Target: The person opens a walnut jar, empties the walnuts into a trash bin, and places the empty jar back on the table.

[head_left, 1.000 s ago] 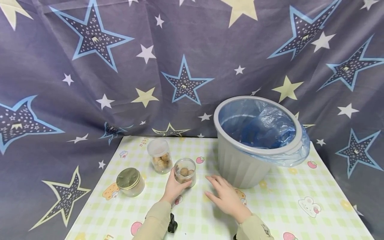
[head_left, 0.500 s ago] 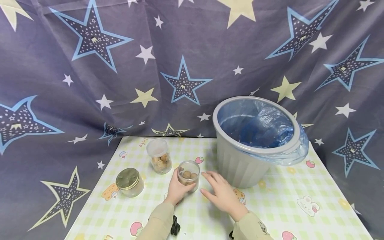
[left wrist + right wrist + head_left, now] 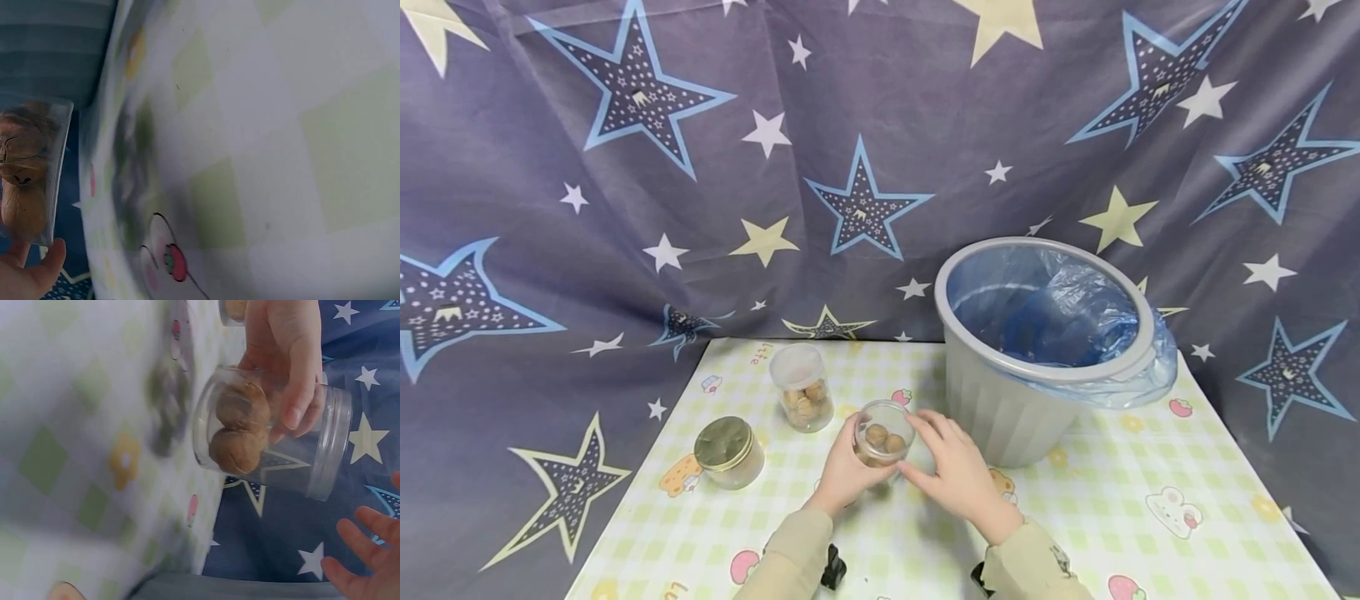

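The left hand (image 3: pixel 848 473) has its fingers and thumb curled round the jar (image 3: pixel 886 417) and grips it just above the table (image 3: pixel 1090 517). The right hand (image 3: pixel 958 475) is at the other side of the jar, fingers spread and thumb apart; it has hold of nothing, and the right wrist view shows a gap between it and the jar. The bin (image 3: pixel 1000 408), with a blue bag (image 3: pixel 1120 358) inside, stands close behind the right hand. To the left are a tall jar (image 3: pixel 801 387) and a lidded jar (image 3: pixel 728 454). The jar is clear and round, with brown walnuts (image 3: pixel 237 434) at its bottom.
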`<action>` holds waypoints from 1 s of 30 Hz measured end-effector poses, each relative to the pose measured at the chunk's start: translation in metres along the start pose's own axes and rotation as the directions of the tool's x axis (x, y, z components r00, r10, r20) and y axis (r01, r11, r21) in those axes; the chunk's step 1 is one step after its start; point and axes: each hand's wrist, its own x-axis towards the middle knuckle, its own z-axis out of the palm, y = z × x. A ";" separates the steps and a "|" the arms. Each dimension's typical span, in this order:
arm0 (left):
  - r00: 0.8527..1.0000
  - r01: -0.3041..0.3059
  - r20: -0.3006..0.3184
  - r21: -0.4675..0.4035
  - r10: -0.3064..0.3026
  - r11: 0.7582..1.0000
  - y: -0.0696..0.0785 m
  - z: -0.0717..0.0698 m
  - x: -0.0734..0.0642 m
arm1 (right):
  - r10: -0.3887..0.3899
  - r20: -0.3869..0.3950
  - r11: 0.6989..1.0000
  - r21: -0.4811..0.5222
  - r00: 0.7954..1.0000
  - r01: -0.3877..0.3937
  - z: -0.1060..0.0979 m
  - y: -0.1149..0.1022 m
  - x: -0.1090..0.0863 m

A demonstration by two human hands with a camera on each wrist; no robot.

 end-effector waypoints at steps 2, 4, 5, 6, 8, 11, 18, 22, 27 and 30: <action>1.000 -0.017 0.015 0.021 0.016 1.000 0.005 -0.001 -0.002 | -0.017 -0.008 1.000 -0.026 1.000 0.016 -0.003 0.000 0.002; 0.999 -0.034 0.023 0.051 0.033 0.998 0.010 -0.001 -0.004 | -0.033 -0.014 0.999 -0.040 0.999 0.033 -0.006 0.000 0.004; 0.999 -0.045 0.025 0.065 0.044 0.997 0.013 -0.001 -0.005 | -0.042 -0.016 0.998 -0.045 0.999 0.041 -0.007 0.000 0.004; 0.998 -0.051 0.026 0.082 0.049 0.995 0.015 -0.001 -0.006 | -0.049 -0.017 0.998 -0.049 0.999 0.048 -0.008 -0.001 0.005; 0.998 -0.067 0.024 0.112 0.065 0.991 0.020 -0.001 -0.008 | -0.057 -0.016 0.997 -0.046 0.998 0.057 -0.010 -0.001 0.006; 0.996 -0.084 0.019 0.163 0.082 0.983 0.027 -0.002 -0.012 | -0.056 -0.005 0.998 -0.042 0.998 0.056 -0.013 -0.003 0.007; 0.988 -0.145 0.001 0.324 0.153 0.935 0.036 -0.004 -0.019 | -0.016 0.038 0.999 -0.036 0.999 0.018 -0.019 -0.010 0.009; 0.983 -0.171 0.005 0.368 0.182 0.914 0.040 -0.005 -0.023 | -0.008 0.047 0.999 -0.031 0.999 0.010 -0.021 -0.013 0.009; 0.984 -0.170 0.013 0.383 0.179 0.908 0.045 -0.005 -0.028 | -0.003 0.080 1.000 -0.031 0.997 0.006 -0.022 -0.016 0.008; 0.982 -0.179 0.013 0.397 0.190 0.900 0.047 -0.006 -0.031 | -0.003 0.102 1.000 -0.021 0.995 0.005 -0.022 -0.017 0.007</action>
